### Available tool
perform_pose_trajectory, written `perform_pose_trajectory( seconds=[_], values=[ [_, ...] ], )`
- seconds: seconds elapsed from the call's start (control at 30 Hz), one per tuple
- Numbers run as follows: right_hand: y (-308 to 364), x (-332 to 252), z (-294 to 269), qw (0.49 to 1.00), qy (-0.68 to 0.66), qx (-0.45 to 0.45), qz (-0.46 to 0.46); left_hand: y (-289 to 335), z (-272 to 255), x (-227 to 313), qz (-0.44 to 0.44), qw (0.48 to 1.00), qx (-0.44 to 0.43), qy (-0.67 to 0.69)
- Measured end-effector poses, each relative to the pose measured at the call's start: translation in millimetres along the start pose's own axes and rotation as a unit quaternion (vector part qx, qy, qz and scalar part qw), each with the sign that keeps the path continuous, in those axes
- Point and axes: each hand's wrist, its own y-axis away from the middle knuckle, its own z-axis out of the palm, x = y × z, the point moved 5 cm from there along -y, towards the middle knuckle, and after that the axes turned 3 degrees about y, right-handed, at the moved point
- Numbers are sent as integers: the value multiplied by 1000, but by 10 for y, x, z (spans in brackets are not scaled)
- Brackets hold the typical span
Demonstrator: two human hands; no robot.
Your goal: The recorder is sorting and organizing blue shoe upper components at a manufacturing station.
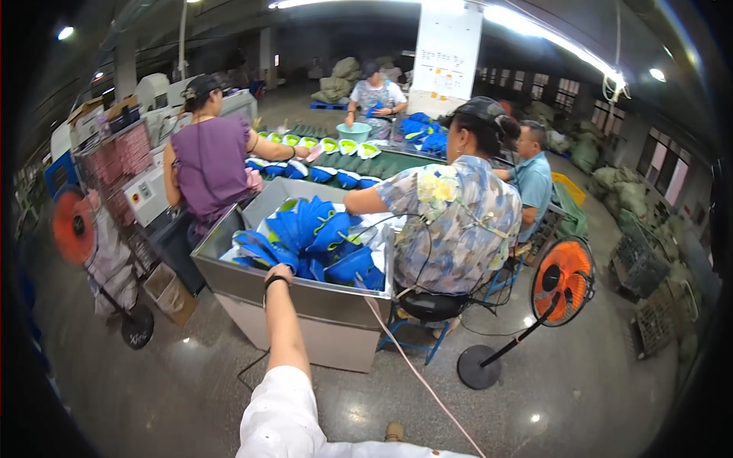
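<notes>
Now the left hand (279,272) stretches out to the near rim of the metal bin (305,294) — its fingers reach over the edge into the heap of blue shoe uppers (317,240), though whether they are spread or pinching anything I cannot tell; the wrist with its dark band blocks the view. The uppers lie piled just beyond the fingers, filling the bin. The right hand is out of sight. Past the fingers to the right, a person in a floral shirt (450,221) sits at the bin — an orange fan (563,281) stands further right.
</notes>
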Motion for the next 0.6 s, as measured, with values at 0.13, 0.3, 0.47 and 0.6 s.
perform_pose_trajectory(
  seconds=[0.13,0.3,0.47,0.6],
  values=[
    [-19,-568,360,998,-8,-34,-55,79,628,-1868,-232,748,136,608],
    [1507,145,1386,987,-57,-124,90,438,153,-240,-154,878,254,375],
    [2127,621,2094,973,-86,-179,117,1458,545,669,5,868,343,360],
    [949,217,432,969,-198,-111,97,2550,1808,2569,317,867,85,376]
  ],
)
